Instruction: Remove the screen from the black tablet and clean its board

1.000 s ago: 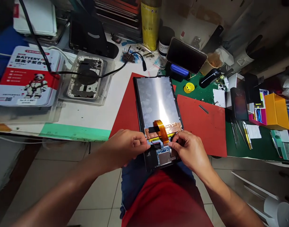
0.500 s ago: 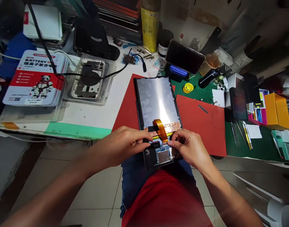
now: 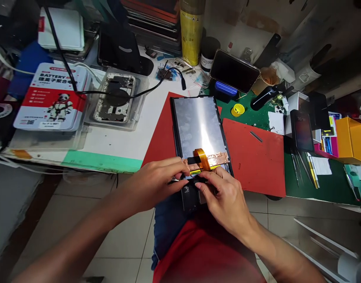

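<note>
An opened tablet-like device point(image 3: 198, 125) with a silver back plate leans from the red mat onto the lap. Near its lower end an orange flex cable point(image 3: 201, 158) arches over copper tape point(image 3: 218, 158). My left hand point(image 3: 163, 177) is at the device's lower left edge, thumb and forefinger close together; what lies between them is too small to name. My right hand point(image 3: 224, 192) reaches over the lower part, its thumb and forefinger slightly apart beside the black section point(image 3: 190, 196). It hides most of the circuit board and the cable's lower end.
Red mats point(image 3: 257, 165) lie on the bench. At the left are a battery box point(image 3: 50, 98) and a phone frame in a clear case point(image 3: 115, 98). A propped phone point(image 3: 234, 72), yellow cap point(image 3: 237, 110), tweezers point(image 3: 313, 171) and a yellow box point(image 3: 352, 139) are farther right.
My right hand has moved left across the board and now covers it. My left hand has stayed near the left edge. The whole view has shifted slightly.
</note>
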Tool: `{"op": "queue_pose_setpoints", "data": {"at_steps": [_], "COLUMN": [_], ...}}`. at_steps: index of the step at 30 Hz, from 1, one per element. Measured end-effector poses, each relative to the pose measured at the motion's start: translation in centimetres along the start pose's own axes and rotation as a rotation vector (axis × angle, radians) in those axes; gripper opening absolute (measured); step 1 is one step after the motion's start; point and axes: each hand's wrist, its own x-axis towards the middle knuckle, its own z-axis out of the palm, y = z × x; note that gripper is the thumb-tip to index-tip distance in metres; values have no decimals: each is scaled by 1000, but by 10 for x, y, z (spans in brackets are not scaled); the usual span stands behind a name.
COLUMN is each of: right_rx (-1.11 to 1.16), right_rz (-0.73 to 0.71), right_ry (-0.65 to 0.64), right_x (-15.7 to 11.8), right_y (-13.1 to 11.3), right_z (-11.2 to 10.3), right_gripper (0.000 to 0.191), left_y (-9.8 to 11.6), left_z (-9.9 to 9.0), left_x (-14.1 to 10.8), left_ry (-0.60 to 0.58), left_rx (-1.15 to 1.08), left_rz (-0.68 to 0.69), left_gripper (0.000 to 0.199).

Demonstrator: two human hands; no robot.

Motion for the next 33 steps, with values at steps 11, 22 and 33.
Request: {"op": "queue_pose_setpoints", "data": {"at_steps": [11,22,33], "right_rx": [-253,-151,-238], "right_rz": [-345,-399,-418], "right_ry": [60,401,354], "right_x": [-7,-17,-41], "right_y": [2,10,16], "right_z": [13,29,32], "right_gripper": [33,25,37], "left_y": [20,28,40], "left_z": [0,15,40], "left_x": [19,25,-33], "left_ry": [-23,170,423], "left_rx": [-458,-937,-633], "left_rz": [-525,-600,-574], "left_gripper": [23,53,33]}}
